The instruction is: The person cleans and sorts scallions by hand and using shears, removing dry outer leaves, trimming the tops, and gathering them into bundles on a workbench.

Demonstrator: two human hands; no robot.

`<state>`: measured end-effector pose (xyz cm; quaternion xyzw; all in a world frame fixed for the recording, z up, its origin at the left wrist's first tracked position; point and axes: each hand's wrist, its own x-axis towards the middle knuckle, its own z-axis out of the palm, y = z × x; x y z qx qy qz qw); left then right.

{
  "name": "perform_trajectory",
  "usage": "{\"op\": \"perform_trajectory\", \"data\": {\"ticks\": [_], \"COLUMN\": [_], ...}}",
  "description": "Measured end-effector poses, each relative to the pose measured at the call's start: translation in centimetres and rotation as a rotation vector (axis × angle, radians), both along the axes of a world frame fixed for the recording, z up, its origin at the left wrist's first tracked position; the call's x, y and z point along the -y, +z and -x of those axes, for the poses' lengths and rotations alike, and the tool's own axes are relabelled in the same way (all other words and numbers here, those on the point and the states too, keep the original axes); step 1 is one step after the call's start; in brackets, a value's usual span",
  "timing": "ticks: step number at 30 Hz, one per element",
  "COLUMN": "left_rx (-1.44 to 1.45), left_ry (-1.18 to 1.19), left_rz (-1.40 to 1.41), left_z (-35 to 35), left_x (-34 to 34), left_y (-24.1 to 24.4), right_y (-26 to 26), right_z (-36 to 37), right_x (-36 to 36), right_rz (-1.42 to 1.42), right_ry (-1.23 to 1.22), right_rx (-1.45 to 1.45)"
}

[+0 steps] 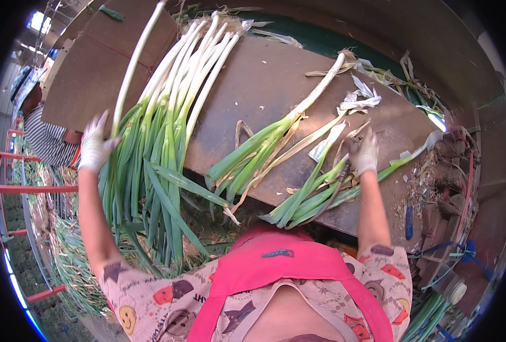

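My left hand [95, 143], in a whitish glove, has its fingers spread beside the leftmost long green onion [132, 70]; its thumb is at the stalk. To the right of that stalk lies a row of several green onions [171, 111], white shanks and roots away from me, leaves hanging over the board's near edge. One rooted green onion [295, 113] with dry outer leaves lies mid-board. My right hand [364, 154], gloved and slightly blurred, is over a dark slender tool or hose [341, 176] and loose green leaves [312, 205]; its grip is unclear.
Peeled skins [361, 100] and scraps lie on the brown board [253, 81]. A blue utility knife [409, 222] is at right, near debris [441, 175]. At left are a person in a striped shirt [50, 141], a red metal frame [35, 189] and piled onions [75, 252].
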<state>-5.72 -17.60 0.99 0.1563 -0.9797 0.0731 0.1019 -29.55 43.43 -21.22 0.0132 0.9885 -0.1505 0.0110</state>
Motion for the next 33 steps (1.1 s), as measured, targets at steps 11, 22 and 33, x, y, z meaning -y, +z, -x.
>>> {"op": "perform_trajectory", "data": {"ticks": [11,22,33], "left_rx": [0.505,0.294,0.323], "left_ry": [-0.232,-0.267,-0.4], "left_rz": [-0.589,-1.017,-0.624], "left_z": [14.1,13.6,11.8], "left_x": [-28.5,-40.0,-42.5], "left_y": [-18.9,-23.3,-21.1], "right_y": [-4.2,-0.6,2.4], "right_z": [-6.5,-12.1,-17.7], "right_x": [-3.0,-5.3,-3.7], "right_rz": [0.149,0.613,0.411], "right_ry": [-0.113,0.127,0.443], "right_rx": [-0.026,-0.222,0.184]}}
